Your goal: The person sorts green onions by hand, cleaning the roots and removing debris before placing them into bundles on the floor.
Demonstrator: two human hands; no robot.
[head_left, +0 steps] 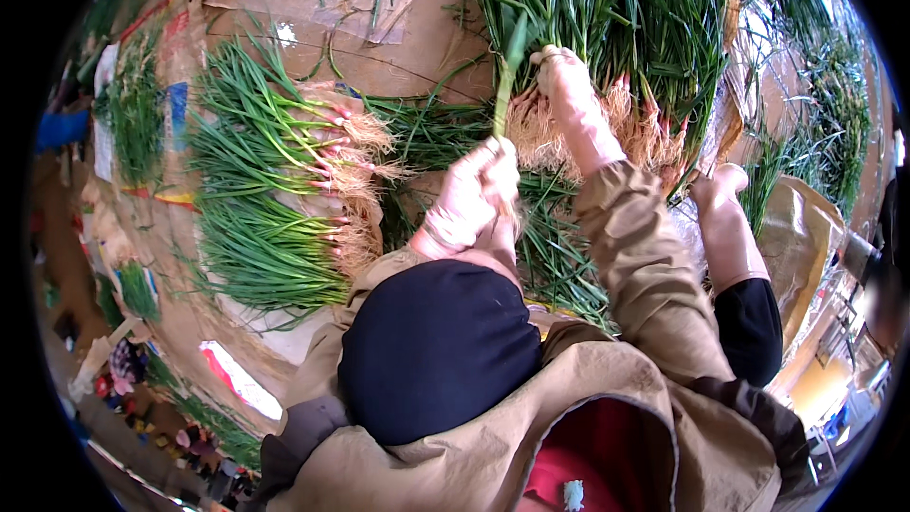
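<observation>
My left hand (479, 185) is closed around the lower part of one spring onion (503, 100), whose green leaf points up and away from me. Its root end is mostly hidden by the fingers. Farther off to the right, my right hand (561, 76) reaches into a large pile of spring onions (607, 9). Its curled fingers grip stems just above the pale, stringy roots (536, 128); how many it holds is hidden. To the left lie several small bunches of spring onions (256, 180), side by side, with pinkish bulbs and roots turned toward my left hand.
Loose green leaves (559, 246) are strewn between my arms. My dark-clothed knee (436, 351) rises close in front, and my other bare leg (730, 218) is at the right. Brown sheeting (445, 52) covers the ground. More greens (133, 123) lie at the far left.
</observation>
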